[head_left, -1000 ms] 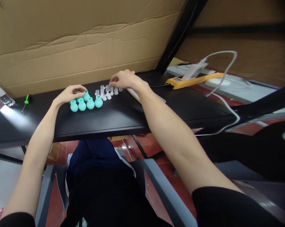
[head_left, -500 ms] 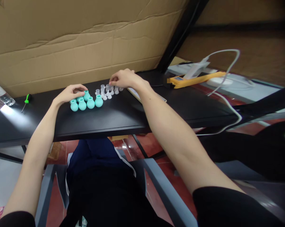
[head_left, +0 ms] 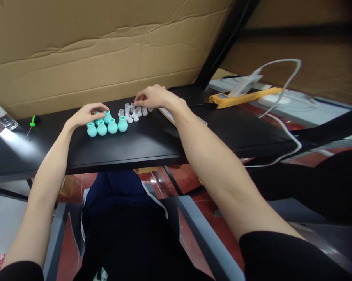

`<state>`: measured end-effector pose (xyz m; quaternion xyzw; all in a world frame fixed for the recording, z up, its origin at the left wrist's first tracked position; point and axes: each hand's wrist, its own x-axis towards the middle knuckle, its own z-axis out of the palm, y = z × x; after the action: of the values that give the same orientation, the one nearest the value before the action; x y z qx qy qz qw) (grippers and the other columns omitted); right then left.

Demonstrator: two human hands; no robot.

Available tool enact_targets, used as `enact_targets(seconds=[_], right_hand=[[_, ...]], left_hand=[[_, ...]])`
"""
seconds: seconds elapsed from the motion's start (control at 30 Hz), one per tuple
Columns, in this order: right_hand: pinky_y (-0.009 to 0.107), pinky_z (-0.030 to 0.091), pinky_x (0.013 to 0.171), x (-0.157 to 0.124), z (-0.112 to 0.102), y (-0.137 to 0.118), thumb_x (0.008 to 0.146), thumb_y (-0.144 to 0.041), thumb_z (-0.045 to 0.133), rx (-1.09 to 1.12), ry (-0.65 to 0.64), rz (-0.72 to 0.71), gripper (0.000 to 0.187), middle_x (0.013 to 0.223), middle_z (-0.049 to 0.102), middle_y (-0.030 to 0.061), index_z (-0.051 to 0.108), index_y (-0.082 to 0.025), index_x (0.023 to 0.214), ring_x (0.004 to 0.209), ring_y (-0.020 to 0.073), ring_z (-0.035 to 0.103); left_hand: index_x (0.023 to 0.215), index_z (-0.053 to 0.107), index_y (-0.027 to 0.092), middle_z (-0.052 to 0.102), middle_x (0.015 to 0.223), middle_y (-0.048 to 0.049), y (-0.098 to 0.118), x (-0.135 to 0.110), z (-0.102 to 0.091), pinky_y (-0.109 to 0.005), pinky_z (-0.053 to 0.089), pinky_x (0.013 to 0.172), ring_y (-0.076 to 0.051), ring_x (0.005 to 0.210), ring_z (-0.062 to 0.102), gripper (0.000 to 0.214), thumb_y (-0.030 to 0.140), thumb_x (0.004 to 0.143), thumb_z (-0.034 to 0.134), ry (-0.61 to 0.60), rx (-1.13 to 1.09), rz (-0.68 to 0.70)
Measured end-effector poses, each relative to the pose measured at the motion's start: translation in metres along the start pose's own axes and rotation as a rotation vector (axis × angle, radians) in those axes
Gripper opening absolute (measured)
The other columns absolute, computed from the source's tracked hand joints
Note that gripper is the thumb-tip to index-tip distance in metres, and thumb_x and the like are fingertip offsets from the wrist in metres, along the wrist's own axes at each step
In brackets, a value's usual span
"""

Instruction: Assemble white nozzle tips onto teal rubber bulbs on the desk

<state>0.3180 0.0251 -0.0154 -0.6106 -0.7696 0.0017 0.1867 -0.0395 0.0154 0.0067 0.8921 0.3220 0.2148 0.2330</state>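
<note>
Teal rubber bulbs (head_left: 112,127) with open necks stand upright in rows on the black table. My left hand (head_left: 89,114) curves over the back row, thumb and fingers round the neck of one teal bulb (head_left: 107,117); its far fingers are hidden. To the right stand several small clear plastic pieces with flared, funnel-like ends (head_left: 130,118), beside clear tube-like ones (head_left: 127,107). Above their back row, my right hand (head_left: 151,97) has thumb and fingertips closed together at one clear piece, most of which the hand covers.
A phone-like flat object (head_left: 168,116) lies partly under my right forearm. To the left are a green-handled screwdriver (head_left: 32,123) and a water bottle (head_left: 2,113). A yellow device (head_left: 246,97) and a white cable (head_left: 289,82) lie at the right. Cardboard (head_left: 111,50) walls the back.
The view has shifted very slightly. Both hands stay in nearly the same places, with the bulbs and clear pieces standing as before.
</note>
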Motion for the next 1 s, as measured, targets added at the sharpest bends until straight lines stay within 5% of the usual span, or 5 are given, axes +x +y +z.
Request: enact_targets(seconds=[1.0], right_hand=[[0.053, 0.06, 0.114, -0.007, -0.004, -0.006, 0.114, -0.046, 0.076, -0.016, -0.066, -0.011, 0.034, 0.127, 0.095, 0.0109, 0.096, -0.029, 0.136, 0.126, 0.0384, 0.083]], left_hand=[[0.149, 0.084, 0.024, 0.088, 0.146, -0.0115, 0.007, 0.0, 0.002, -0.048, 0.064, 0.124, -0.031, 0.136, 0.082, 0.052, 0.051, 0.106, 0.077, -0.023, 0.114, -0.006]])
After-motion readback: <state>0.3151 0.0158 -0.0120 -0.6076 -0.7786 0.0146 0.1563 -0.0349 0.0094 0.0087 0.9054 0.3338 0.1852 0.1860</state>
